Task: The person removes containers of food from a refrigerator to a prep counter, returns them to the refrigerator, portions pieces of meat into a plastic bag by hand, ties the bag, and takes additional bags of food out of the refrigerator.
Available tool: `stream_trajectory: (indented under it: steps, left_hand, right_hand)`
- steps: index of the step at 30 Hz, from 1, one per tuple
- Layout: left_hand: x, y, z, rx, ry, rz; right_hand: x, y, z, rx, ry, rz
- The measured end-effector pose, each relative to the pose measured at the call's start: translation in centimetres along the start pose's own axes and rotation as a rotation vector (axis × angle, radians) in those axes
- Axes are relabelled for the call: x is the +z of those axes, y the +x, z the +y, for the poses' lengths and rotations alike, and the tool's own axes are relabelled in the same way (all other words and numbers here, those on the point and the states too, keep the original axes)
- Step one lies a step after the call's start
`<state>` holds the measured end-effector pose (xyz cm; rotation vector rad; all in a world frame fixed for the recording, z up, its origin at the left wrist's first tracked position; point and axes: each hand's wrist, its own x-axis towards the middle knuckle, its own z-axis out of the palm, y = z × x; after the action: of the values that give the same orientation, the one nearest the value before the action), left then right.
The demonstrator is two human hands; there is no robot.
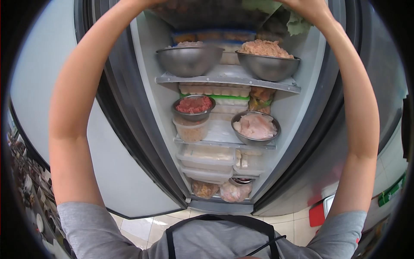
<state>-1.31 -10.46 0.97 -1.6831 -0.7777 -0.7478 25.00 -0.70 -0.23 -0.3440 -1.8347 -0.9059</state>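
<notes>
Both arms reach up to the upper part of an open fridge. My left hand (148, 1) is cut off by the top edge, so its fingers are hidden. Only the wrist and lower part of my right hand (307, 7) show, and its fingers are out of view too. Between the hands is a dark, blurred mass I cannot make out. Pale green leaves (297, 23) hang just below my right hand. On the shelf beneath stand a metal bowl (189, 61) of pale meat at left and another bowl (269, 67) heaped with pinkish minced meat (265, 48) at right.
Lower shelves hold a small bowl of red minced meat (194, 105), a bowl of pale meat slices (255, 125), a round tub (191, 129) and several plastic boxes (206, 154). Bagged food (235, 191) lies at the bottom. The open fridge door (129, 172) stands at left.
</notes>
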Motion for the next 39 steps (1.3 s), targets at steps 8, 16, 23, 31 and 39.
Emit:
stream_trajectory:
  steps: [8, 16, 23, 31, 39]
  left_hand:
    - [5.0, -2.7, -1.2, -0.124, 0.168, -0.368]
    - [11.7, -5.0, -6.0, -0.157, 0.261, -0.489]
    - [15.2, -3.9, -9.7, -0.214, 0.245, -0.593]
    - [16.2, -2.9, -10.2, -0.207, 0.207, -0.64]
    - [16.1, -2.5, -10.4, -0.256, 0.16, -0.665]
  right_hand:
    - [5.6, -3.0, 0.6, 0.084, -0.199, -0.193]
    - [7.9, -3.2, 1.5, -0.105, -0.431, -0.382]
    - [14.0, -1.1, 3.5, -0.282, -0.536, -0.9]
    - [15.9, -1.2, 4.2, -0.317, -0.403, -0.9]
    - [16.6, -2.2, 4.2, -0.434, -0.503, -0.774]
